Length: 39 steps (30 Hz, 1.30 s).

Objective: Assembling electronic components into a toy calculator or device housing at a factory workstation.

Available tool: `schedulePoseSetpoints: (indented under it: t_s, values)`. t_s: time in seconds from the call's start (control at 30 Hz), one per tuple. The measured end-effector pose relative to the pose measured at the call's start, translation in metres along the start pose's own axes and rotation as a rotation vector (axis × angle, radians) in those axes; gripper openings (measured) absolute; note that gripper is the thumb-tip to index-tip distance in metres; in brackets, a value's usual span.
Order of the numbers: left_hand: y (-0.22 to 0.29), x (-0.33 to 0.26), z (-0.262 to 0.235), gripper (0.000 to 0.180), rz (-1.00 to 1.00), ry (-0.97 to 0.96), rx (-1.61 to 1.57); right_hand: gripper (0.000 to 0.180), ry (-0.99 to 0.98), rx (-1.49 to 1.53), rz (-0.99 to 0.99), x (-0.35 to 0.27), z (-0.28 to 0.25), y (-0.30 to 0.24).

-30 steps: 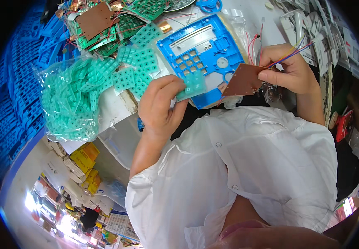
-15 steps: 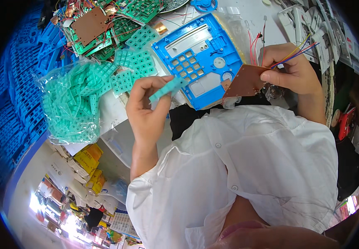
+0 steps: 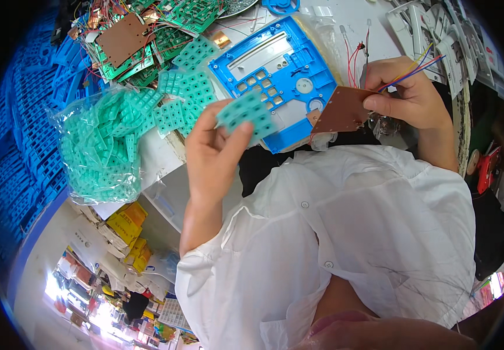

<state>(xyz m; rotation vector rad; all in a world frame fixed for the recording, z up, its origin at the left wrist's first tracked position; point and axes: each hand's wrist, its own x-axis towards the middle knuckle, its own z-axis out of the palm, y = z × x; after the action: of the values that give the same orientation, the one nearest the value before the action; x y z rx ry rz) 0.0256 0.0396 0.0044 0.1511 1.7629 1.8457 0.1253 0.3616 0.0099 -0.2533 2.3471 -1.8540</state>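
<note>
Over a crowded white surface (image 3: 345, 17), a person in a white shirt (image 3: 351, 233) works with both hands raised above a blue plastic faceplate (image 3: 275, 76) that lies flat with its window and key openings facing up. At centre frame the left hand (image 3: 214, 154) is clamped on a small green rubber keypad (image 3: 246, 114), thumb on one edge and fingers behind it, holding the piece tilted just above the faceplate's near corner. To the right, the right hand (image 3: 406, 96) is closed on a brown circuit board (image 3: 342, 111), pinching its far edge so that the board juts toward the faceplate and nearly meets its lower right corner; thin coloured wires (image 3: 415, 67) run up from between the fingers. Loose green keypads (image 3: 182, 87) lie scattered just beside the faceplate's left edge, and farther left a clear plastic bag (image 3: 103, 146) bulges with many more of the same green pads. Behind these, at the top left, sits a heap of green circuit boards (image 3: 170, 23) tangled with red wiring, one brown board (image 3: 123, 38) resting on top. Stacks of blue plastic parts (image 3: 18, 134) fill the far left edge, while white plastic pieces (image 3: 432, 29) lie at the upper right. Below the surface, yellow boxes (image 3: 126, 219) stand on the floor.
</note>
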Motion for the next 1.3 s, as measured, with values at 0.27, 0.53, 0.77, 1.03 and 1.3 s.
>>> schedulePoseSetpoints:
  t_s: [0.27, 0.53, 0.77, 1.03, 1.3]
  values:
    - [-0.001, 0.016, 0.024, 0.018, 0.082, 0.058, 0.612, 0.015, -0.009, 0.013, -0.021, -0.001, -0.002, -0.004]
    - [0.017, 0.027, 0.022, 0.03, 0.085, -0.009, 0.942, 0.013, -0.004, -0.03, -0.038, -0.001, -0.004, 0.001]
    - [0.019, 0.027, 0.017, 0.03, 0.284, -0.037, 1.282, 0.013, -0.022, -0.051, -0.047, 0.0, -0.007, -0.002]
    - [0.006, 0.015, 0.013, 0.069, 0.68, -0.315, 1.437, 0.012, -0.014, -0.042, -0.085, 0.002, -0.006, -0.001]
    - [0.006, 0.012, -0.005, 0.09, 0.565, -0.583, 1.544, 0.014, -0.042, -0.018, -0.035, 0.006, -0.002, -0.007]
